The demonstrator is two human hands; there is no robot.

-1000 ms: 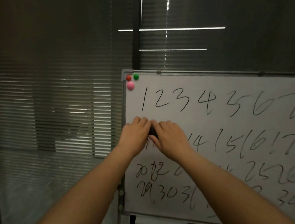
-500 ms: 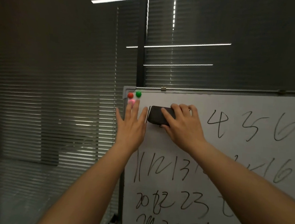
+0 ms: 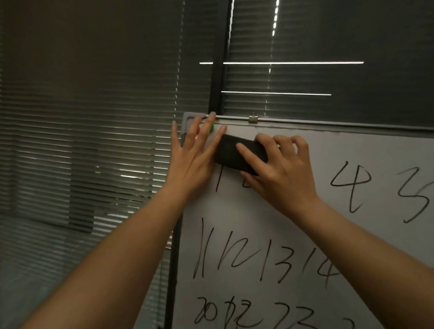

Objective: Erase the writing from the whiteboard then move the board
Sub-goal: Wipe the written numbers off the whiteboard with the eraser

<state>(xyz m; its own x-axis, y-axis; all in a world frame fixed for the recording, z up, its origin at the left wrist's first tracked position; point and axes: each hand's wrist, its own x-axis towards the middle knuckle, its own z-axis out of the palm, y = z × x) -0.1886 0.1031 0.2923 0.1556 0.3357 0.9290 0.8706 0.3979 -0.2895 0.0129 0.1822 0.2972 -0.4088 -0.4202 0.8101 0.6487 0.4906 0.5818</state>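
Board: the whiteboard (image 3: 309, 236) fills the lower right of the frame, its top left corner at centre.
Writing: black numbers (image 3: 267, 264) cover the board; a partial stroke shows just below the eraser, 4 and 5 to its right, rows of teens and twenties lower down.
Eraser: a black block (image 3: 240, 153) lies flat on the board near its top left corner.
Right hand: the right hand (image 3: 280, 174) grips the eraser, fingers curled over its top edge, thumb across its face.
Left hand: the left hand (image 3: 193, 157) is spread wide, flat on the board's top left corner, touching the eraser's left end and covering the magnets (image 3: 211, 128).
Behind: closed blinds (image 3: 83, 128).
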